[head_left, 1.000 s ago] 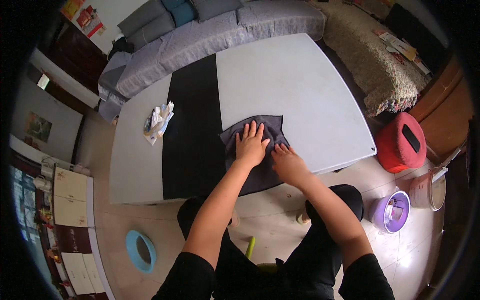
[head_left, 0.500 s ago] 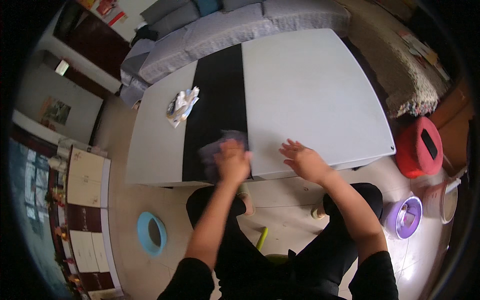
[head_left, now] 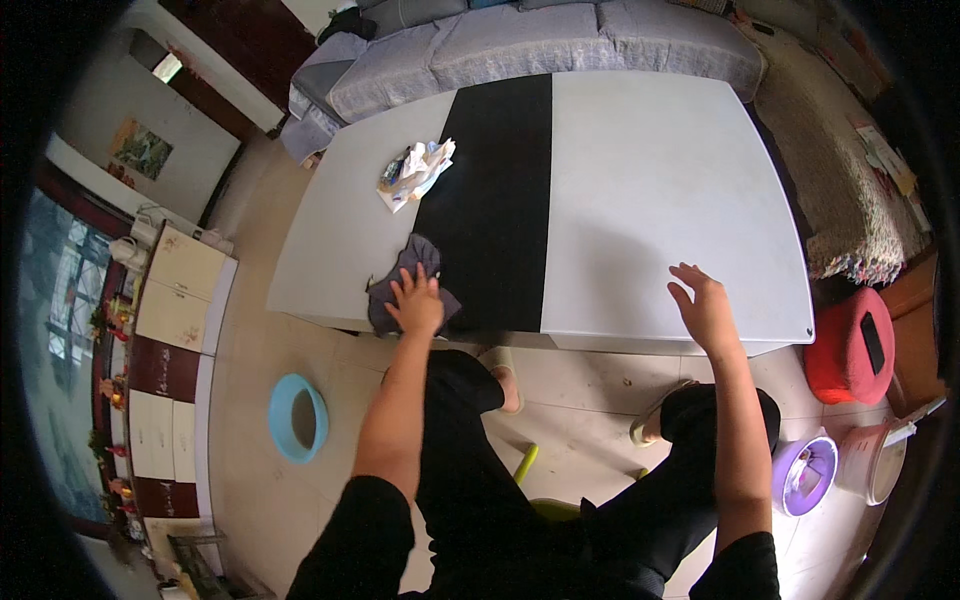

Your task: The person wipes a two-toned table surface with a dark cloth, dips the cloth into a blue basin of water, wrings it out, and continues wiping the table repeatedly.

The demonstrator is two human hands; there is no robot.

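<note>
Hands are well apart: the left hand (head_left: pixel 417 303), its fingers spread, rests on a rumpled dark grey cloth (head_left: pixel 425 255) left of centre, while the right hand (head_left: pixel 703 305), fingers loosely bent and thumb parted from them, hovers right of centre over a glossy worktop (head_left: pixel 660 160) of 2 white panels with a black band between them. The cloth lies at the near edge, across the left panel and the band. Farther up, left of the band's middle, sits a crumpled white plastic packet (head_left: pixel 418 172). On the floor are a round light blue basin (head_left: pixel 280 420) at lower left, a purple bucket (head_left: pixel 828 470) at lower right and, above the bucket, a red cushioned stool (head_left: pixel 838 350).
</note>
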